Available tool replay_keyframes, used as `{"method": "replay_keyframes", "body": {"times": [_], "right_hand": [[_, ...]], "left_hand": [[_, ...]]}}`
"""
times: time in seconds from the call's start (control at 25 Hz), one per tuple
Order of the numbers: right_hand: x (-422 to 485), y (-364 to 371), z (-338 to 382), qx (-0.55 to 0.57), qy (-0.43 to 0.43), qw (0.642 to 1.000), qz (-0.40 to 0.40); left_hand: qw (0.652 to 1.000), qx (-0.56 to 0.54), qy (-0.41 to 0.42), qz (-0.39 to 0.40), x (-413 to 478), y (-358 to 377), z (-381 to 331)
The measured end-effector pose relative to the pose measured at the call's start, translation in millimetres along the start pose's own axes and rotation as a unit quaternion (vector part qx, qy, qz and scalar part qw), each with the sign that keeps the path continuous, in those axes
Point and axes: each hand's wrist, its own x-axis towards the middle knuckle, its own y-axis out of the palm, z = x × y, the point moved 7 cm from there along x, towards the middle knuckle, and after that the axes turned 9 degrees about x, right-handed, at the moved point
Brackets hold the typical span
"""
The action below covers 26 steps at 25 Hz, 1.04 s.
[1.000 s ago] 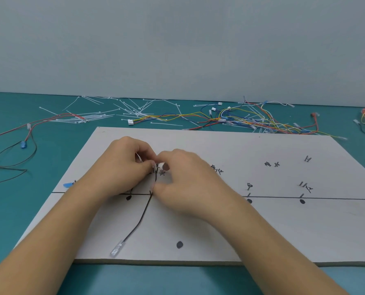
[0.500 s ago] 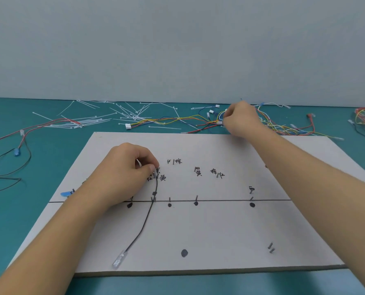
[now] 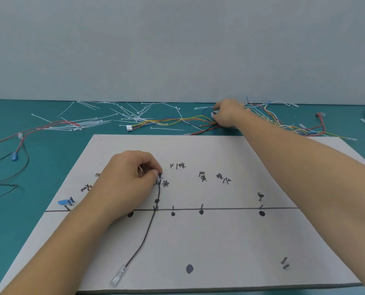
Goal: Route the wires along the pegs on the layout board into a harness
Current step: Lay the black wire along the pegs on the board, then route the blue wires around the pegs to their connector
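Black wire [image 3: 143,241] is lying on the board's [image 3: 220,241] left half, your left hand [image 3: 128,177] pinching its top; your right hand [image 3: 228,116], grip unclear, is reaching into the wire pile [image 3: 177,120] past the far edge, so ease one free.

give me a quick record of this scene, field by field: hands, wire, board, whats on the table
left hand: pinches the upper end of the black wire at the pegs
right hand: on the coloured wire pile beyond the layout board; grip blurred, cannot tell
wire path: runs down the board across the drawn line, clear terminal at its near end
table: loose white cable ties behind the board
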Motion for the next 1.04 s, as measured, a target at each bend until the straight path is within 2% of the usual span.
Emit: {"method": "replay_keyframes", "body": {"times": [0.08, 0.16, 0.4, 0.56, 0.68, 0.76, 0.84, 0.96, 1.04], "right_hand": [[2.5, 0.3, -3.3, 0.047, 0.007, 0.998, -0.046], [3.2, 0.4, -6.1, 0.069, 0.010, 0.996, -0.050], [-0.9, -13.6, -19.2, 0.017, 0.001, 0.998, -0.066], [-7.2, -14.4, -23.1, -0.050, -0.040, 0.996, -0.055], [-10.5, -15.4, -27.4, -0.039, -0.082, 0.993, -0.069], [-18.9, -22.5, -22.9, -0.025, -0.127, 0.986, -0.105], [-30.6, -41.2, -10.5, 0.020, -0.175, 0.968, -0.179], [-52.1, -80.3, 14.2, 0.132, -0.235, 0.918, -0.290], [-58.3, -107.7, 15.9, 0.286, -0.199, 0.882, -0.317]], "left_hand": [[1.000, -0.008, 0.003, -0.001, -1.2, -0.3, -1.4], [1.000, -0.007, 0.006, -0.003, -2.0, -0.7, -3.7], [1.000, -0.009, 0.005, 0.004, -2.3, -1.6, -4.9], [1.000, -0.005, 0.009, 0.003, -2.2, -2.6, -7.5], [1.000, -0.001, 0.009, 0.001, -1.7, -2.7, -7.2], [1.000, -0.003, 0.008, 0.002, -2.4, -2.4, -6.4], [1.000, -0.002, 0.008, 0.003, -2.4, -2.2, -5.9], [1.000, 0.002, 0.002, 0.004, -1.9, -2.4, -5.0], [1.000, 0.005, -0.003, 0.004, -1.9, -2.1, -5.0]]}}
